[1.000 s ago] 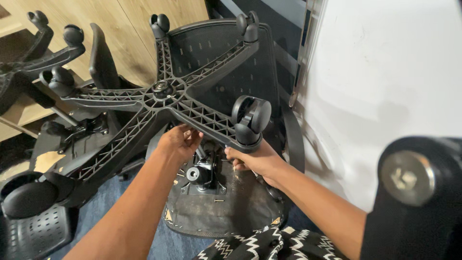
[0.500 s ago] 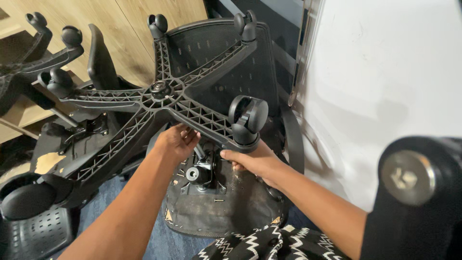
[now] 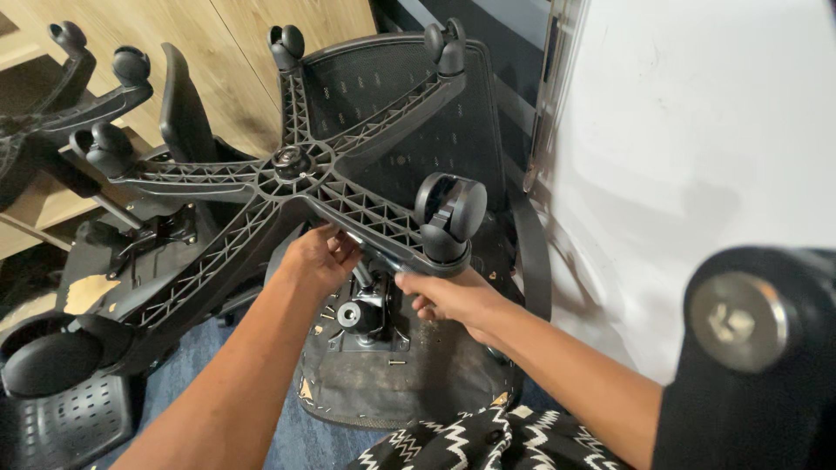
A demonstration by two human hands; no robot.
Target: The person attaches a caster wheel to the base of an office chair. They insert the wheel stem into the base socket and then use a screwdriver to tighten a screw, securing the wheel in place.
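An upturned black office chair lies before me, its five-armed star base [image 3: 292,165] pointing at me with casters on the arm tips. My left hand [image 3: 319,258] reaches under the base near the hub, fingers curled around the column there. My right hand [image 3: 448,298] grips the underside of the nearest arm, just below the large caster [image 3: 450,213]. Beneath the hands sits the metal seat mechanism [image 3: 364,313] on the worn underside of the seat [image 3: 418,374].
A second upturned chair base [image 3: 61,104] and a seat [image 3: 96,278] lie at the left against wooden panels [image 3: 218,52]. A white wall [image 3: 697,130] is at the right. A black part with a large bolt [image 3: 740,322] is close at the lower right. Patterned fabric [image 3: 470,439] is at the bottom.
My right hand has slid slightly left along the arm under the caster. The left hand has shifted a little under the hub. The base has barely moved.
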